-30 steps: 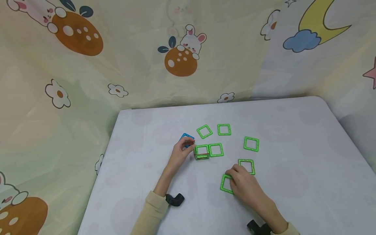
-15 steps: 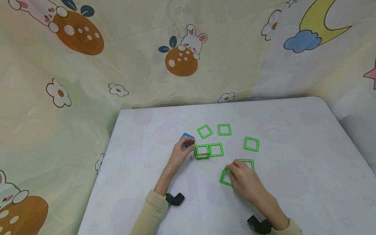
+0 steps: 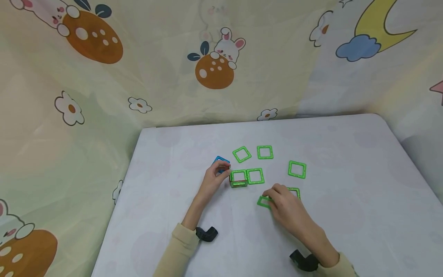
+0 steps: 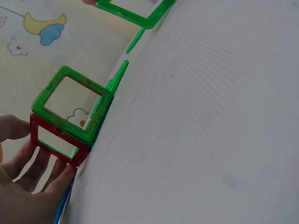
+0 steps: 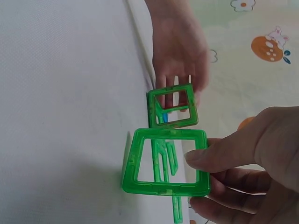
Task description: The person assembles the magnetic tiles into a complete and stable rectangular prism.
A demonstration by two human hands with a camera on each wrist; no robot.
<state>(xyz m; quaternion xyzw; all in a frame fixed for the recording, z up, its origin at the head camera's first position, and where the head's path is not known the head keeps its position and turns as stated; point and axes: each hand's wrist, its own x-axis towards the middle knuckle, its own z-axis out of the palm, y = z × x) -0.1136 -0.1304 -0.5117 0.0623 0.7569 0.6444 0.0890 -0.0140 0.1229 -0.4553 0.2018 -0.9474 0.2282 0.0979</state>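
Note:
In the head view my left hand [image 3: 212, 180] is at the left side of a small box of magnetic tiles [image 3: 238, 184]. The left wrist view shows its thumb and fingers gripping the box's red tile [image 4: 60, 131], beside a green tile [image 4: 88, 83]. A blue tile [image 3: 221, 158] lies partly hidden behind that hand. Another green tile [image 3: 254, 169] lies flat against the box's right side. My right hand [image 3: 288, 207] pinches a green square magnetic tile [image 5: 170, 134] by one edge, thumb on one face. This tile is tilted above the tabletop, right of and nearer than the box.
Loose green tiles lie farther back, one turned askew [image 3: 235, 157] and one straighter [image 3: 265, 157]. Another green tile [image 3: 296, 176] is at the right, and one more [image 3: 298, 193] is partly covered by my right hand. The white table [image 3: 363, 215] meets a patterned cloth [image 3: 155, 77] behind.
My right hand has moved slightly away from me and left, raising its green tile and tilting it so it looks narrower. My left hand has stayed at the box.

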